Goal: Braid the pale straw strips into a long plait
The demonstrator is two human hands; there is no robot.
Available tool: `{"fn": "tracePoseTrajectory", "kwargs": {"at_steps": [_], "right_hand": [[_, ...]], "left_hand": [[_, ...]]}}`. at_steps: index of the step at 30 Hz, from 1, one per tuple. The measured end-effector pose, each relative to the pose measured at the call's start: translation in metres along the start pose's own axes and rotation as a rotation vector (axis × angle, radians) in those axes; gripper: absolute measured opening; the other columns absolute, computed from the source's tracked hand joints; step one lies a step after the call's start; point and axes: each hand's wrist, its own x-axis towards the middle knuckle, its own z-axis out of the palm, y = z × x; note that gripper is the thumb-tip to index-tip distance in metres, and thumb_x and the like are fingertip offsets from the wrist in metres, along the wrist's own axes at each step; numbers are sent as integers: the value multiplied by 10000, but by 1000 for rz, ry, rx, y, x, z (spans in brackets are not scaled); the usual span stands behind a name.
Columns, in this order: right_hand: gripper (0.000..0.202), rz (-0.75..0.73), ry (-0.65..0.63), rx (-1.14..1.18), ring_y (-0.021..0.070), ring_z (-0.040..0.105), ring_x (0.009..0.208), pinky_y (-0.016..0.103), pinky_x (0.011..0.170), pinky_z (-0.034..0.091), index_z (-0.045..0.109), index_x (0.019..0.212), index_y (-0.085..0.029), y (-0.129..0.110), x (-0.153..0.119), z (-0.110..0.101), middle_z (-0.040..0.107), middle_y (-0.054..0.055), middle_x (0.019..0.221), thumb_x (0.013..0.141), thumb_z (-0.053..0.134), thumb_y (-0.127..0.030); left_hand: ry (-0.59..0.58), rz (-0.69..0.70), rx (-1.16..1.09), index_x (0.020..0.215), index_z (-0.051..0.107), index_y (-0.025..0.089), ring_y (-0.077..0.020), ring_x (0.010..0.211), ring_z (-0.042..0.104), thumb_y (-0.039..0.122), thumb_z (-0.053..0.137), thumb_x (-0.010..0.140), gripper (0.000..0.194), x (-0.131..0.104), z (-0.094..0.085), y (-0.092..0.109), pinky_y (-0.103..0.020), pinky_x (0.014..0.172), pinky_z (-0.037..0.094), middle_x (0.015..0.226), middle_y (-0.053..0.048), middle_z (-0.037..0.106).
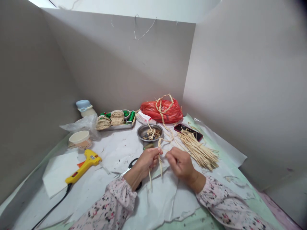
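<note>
A pale straw braid (162, 118) runs from the red bag down to my left hand (146, 161), whose thumb and fingers pinch its lower end. Loose straw ends (161, 167) hang below those fingers. Just to the right, my right hand (180, 163) is closed, and a thin straw strand stretches between the two hands into its fingers. Partly under my left wrist lie black-handled scissors (132, 163). Beyond my right hand a bundle of straw strands (200, 150) rests against a dark phone (188, 130).
A steel bowl (139, 135) of scraps stands ahead, with a red plastic bag (150, 110) behind it. At left are a yellow glue gun (83, 166), a paper cup (80, 140), a capped bottle (85, 108) and a metal tray (120, 126) with straw coils and green thread. Grey panels enclose the table.
</note>
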Motion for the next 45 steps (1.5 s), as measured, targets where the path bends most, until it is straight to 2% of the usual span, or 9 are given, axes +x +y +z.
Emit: {"fn": "tracePoseTrajectory", "kwargs": {"at_steps": [3,5,9,15,17,20,25,32,45], "right_hand": [[308,322,247,55,163,493,609,284,620,366,558,735,-214,15,7,-2,537,10,631,942,379,-355],[288,424,200,-31,166,494,603,283,603,345,545,679,-213,28,10,0,557,9,626,899,460,-378],[289,497,12,-211,169,501,577,283,561,296,558,635,-212,45,9,7,602,30,627,831,564,-424],[209,518,-77,-275,171,514,549,285,540,264,594,636,-213,43,6,11,623,39,603,783,627,-358],[207,540,-39,-180,173,523,549,286,551,294,580,635,-212,42,8,10,613,30,587,811,582,-320],[213,563,178,44,182,562,605,286,594,376,567,757,-208,40,11,6,631,27,657,872,508,-378],[172,351,415,135,172,595,702,294,688,462,523,887,-205,31,10,5,631,41,789,911,469,-367],[67,-60,252,48,166,635,783,265,676,504,561,922,-200,17,2,13,653,67,878,907,496,-207],[147,-104,124,24,171,677,907,279,799,534,593,1026,-207,12,0,13,710,79,998,926,485,-214]], "left_hand": [[3,-13,3,736,539,150,-20,380,115,448,670,693,328,0,0,2,-206,402,44,467,134,211],[-3,-29,0,740,542,149,-19,375,122,438,664,696,317,1,0,2,-204,398,47,465,134,216],[-14,-41,-4,758,558,142,-19,372,136,431,662,698,313,3,-1,0,-204,397,48,460,132,228],[-41,-41,-7,775,565,131,-18,384,137,422,670,692,320,2,-1,-1,-205,401,47,467,131,239],[-41,-47,-3,776,566,130,-18,383,135,419,670,690,319,1,-1,-1,-204,403,45,467,133,239],[-52,-58,-3,776,565,128,-17,377,142,409,672,686,314,1,0,-1,-206,402,49,466,135,238],[-57,-68,-32,782,572,120,-13,379,128,385,690,673,310,-1,1,-1,-206,400,36,470,136,236],[-61,-61,-123,810,579,112,-11,392,97,369,701,684,312,2,-1,-2,-188,393,41,463,142,205],[-91,-49,-220,699,470,155,-1,386,93,354,739,683,334,7,-4,-6,-178,377,25,470,137,214]]}}
